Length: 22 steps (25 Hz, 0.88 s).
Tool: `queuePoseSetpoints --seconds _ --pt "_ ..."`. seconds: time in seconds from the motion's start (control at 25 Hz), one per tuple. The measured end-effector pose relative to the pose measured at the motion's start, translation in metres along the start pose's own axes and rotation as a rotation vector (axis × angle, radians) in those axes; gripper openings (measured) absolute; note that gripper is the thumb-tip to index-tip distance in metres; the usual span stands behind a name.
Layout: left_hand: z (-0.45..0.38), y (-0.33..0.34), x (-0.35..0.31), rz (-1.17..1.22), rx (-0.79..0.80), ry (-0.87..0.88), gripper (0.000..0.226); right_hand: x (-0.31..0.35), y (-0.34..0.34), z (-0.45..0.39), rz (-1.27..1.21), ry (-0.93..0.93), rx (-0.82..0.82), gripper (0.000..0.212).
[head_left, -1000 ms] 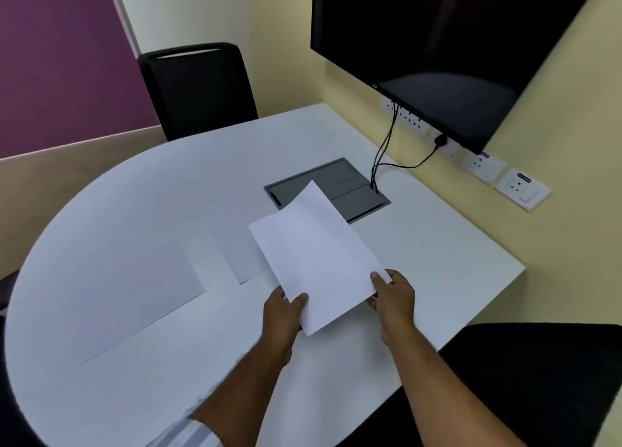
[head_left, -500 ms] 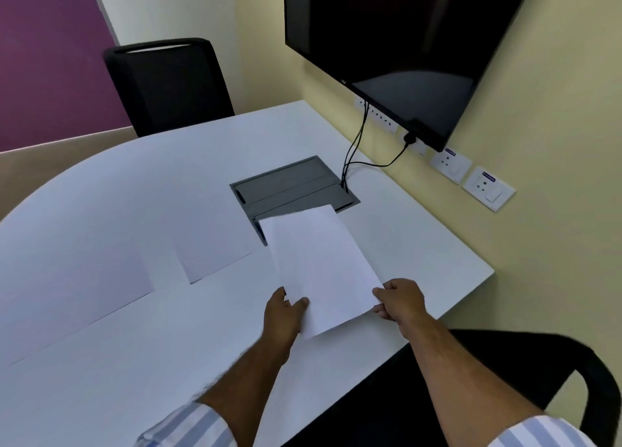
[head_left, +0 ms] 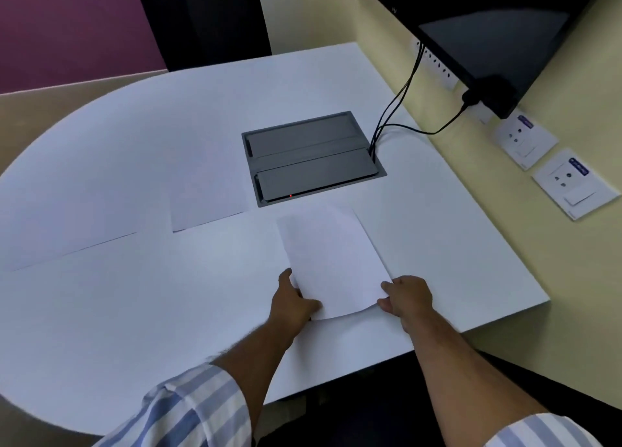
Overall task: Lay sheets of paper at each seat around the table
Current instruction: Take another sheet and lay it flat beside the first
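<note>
A white sheet of paper [head_left: 331, 258] lies low over the white table [head_left: 141, 312], just in front of me, its near edge still curved up. My left hand [head_left: 292, 301] pinches its near left corner and my right hand [head_left: 407, 296] pinches its near right corner. A second sheet [head_left: 208, 200] lies flat on the table to the left of the grey box. A third sheet [head_left: 64, 231] lies flat further left.
A grey cable box [head_left: 311, 157] is set into the table's middle, with black cables [head_left: 400, 99] running up to a wall screen [head_left: 488, 25]. Wall sockets [head_left: 552, 173] sit at the right. One black chair [head_left: 205, 19] stands at the far side, another [head_left: 387, 409] below me.
Both hands lowered the held sheet from tilted in the air down toward the table near me. My view tilted downward and closer to the table.
</note>
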<state>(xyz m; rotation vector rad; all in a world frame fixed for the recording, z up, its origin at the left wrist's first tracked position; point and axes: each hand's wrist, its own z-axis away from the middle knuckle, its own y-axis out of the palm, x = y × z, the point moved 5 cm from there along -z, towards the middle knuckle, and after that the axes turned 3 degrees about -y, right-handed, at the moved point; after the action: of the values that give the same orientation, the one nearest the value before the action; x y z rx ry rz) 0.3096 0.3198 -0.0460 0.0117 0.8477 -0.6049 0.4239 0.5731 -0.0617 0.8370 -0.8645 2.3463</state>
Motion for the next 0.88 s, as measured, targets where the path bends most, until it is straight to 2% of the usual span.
queuePoseSetpoints --seconds 0.2,0.32,0.4,0.64,0.88 --pt "-0.007 0.003 0.002 -0.198 -0.026 0.097 0.106 -0.021 0.006 -0.006 0.027 0.028 0.013 0.011" --pt "-0.012 0.011 0.0 -0.358 -0.008 0.138 0.096 -0.022 0.002 -0.009 0.214 -0.029 -0.037 0.026" --pt "-0.014 0.016 0.002 -0.461 0.012 0.137 0.087 -0.02 0.001 -0.009 0.223 -0.035 -0.054 0.028" --pt "-0.021 0.025 -0.004 -0.707 0.083 0.194 0.073 -0.016 -0.007 -0.017 0.262 -0.064 -0.117 0.021" --pt "-0.026 0.027 -0.002 -0.92 0.092 0.265 0.071 -0.02 -0.016 -0.015 0.264 -0.045 -0.177 0.019"
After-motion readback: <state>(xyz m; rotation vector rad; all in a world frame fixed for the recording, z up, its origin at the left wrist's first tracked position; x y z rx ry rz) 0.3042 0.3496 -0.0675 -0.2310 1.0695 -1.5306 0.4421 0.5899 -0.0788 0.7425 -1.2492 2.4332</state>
